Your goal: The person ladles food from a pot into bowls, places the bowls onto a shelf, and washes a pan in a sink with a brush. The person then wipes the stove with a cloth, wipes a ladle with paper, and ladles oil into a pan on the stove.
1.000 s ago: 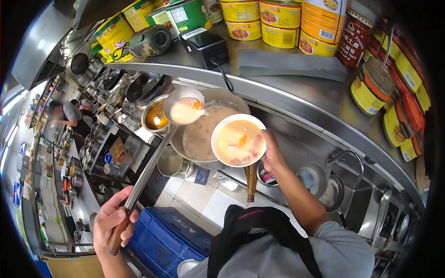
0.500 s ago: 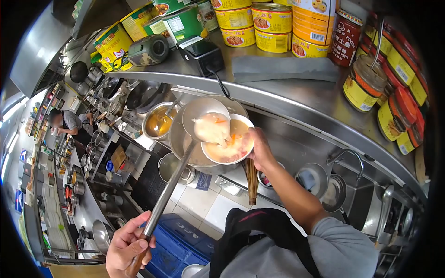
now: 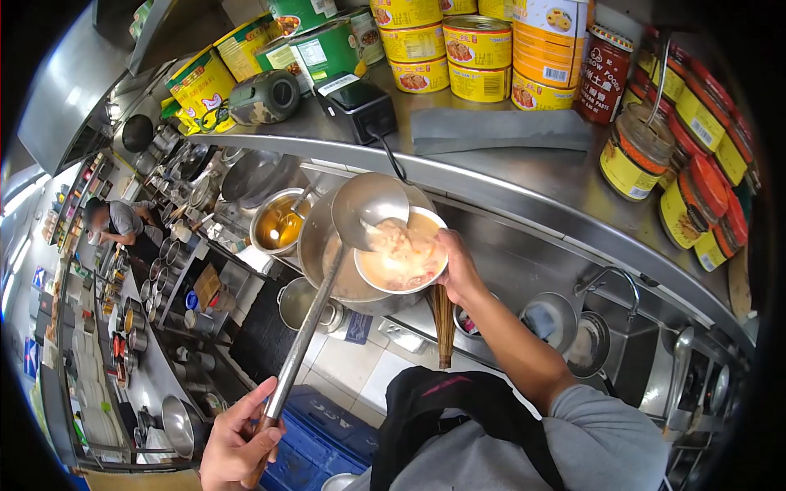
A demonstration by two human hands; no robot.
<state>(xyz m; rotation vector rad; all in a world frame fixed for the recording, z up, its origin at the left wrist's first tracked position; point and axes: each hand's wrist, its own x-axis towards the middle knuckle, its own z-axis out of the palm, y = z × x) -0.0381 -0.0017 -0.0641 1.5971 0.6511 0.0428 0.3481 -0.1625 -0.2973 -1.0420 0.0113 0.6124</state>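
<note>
My left hand (image 3: 244, 442) is wrapped round the wooden end of a large metal ladle (image 3: 313, 315). The ladle's scoop is tipped over a white bowl (image 3: 393, 290), and its inside looks nearly drained. Creamy soup with lumpy pieces (image 3: 407, 252) lies in the bowl, some of it at the scoop's lip. Gripping the bowl's right rim is my right hand (image 3: 460, 266), its thumb and fingers partly hidden. Both bowl and scoop are above a big metal pot (image 3: 315, 237), whose contents are mostly covered.
A pot of yellow liquid (image 3: 278, 225) stands left of the big pot. Cans (image 3: 479, 45), jars (image 3: 634, 155) and a black device (image 3: 356, 106) line the steel shelf. A bamboo brush (image 3: 442, 327) sits near a sink tap (image 3: 618, 282). Another person (image 3: 123, 225) works at far left.
The ladle's scoop has tipped further and emptied its soup into the bowl. My left hand has moved slightly right. The bowl stays in my right hand.
</note>
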